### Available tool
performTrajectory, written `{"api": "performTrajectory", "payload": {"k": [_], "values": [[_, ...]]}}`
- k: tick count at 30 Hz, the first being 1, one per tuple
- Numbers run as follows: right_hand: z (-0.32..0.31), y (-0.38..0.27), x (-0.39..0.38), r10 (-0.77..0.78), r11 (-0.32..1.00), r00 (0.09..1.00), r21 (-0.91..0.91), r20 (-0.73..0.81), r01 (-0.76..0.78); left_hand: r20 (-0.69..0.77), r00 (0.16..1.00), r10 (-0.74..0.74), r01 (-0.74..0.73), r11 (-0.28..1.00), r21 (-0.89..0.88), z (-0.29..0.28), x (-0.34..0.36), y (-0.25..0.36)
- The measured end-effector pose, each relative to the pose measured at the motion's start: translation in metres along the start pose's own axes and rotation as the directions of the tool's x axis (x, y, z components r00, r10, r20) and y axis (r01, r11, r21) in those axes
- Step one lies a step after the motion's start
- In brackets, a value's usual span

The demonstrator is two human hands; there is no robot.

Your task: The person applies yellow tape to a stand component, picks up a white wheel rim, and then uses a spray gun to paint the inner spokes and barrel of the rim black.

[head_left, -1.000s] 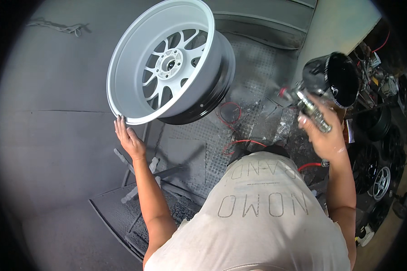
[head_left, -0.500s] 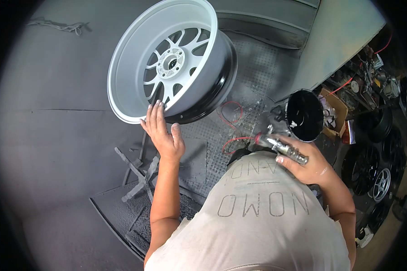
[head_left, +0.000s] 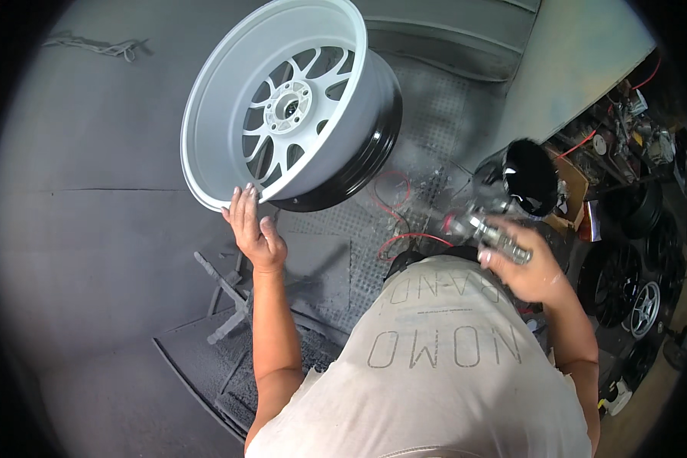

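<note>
Grey walls (head_left: 91, 259) and a textured floor (head_left: 435, 126) surround a pale alloy wheel (head_left: 277, 114), which tilts just beyond the left hand (head_left: 254, 237), whose fingers stretch straight against its lower rim with the thumb apart. Well to the right of that hand, the right hand (head_left: 534, 266) wraps around a spray gun (head_left: 498, 238) with a black cup (head_left: 530, 179), its nozzle end toward the wheel. Spraying the outer barrel looks like the step in hand, so the next move seems to call for light rim steadying and an even gun distance.
</note>
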State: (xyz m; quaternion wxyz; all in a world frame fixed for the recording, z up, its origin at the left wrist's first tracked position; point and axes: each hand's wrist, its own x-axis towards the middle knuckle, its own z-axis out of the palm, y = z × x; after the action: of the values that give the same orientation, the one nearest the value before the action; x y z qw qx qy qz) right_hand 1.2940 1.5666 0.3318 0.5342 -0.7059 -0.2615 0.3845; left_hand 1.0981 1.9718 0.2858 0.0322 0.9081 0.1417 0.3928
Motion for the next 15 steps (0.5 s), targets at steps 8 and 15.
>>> {"api": "performTrajectory", "payload": {"k": [8, 15], "values": [[0.003, -0.022, -0.008, -0.104, 0.978, 0.995, -0.181, 0.0, 0.102, -0.054, 0.998, -0.013, 0.013, 1.0, 0.008, -0.017, -0.007, -0.069], [-0.023, -0.009, 0.007, -0.218, 0.971, 0.913, -0.168, -0.346, 0.168, -0.037, 0.99, -0.133, 0.137, 0.984, 0.113, -0.033, -0.013, -0.078]]}}
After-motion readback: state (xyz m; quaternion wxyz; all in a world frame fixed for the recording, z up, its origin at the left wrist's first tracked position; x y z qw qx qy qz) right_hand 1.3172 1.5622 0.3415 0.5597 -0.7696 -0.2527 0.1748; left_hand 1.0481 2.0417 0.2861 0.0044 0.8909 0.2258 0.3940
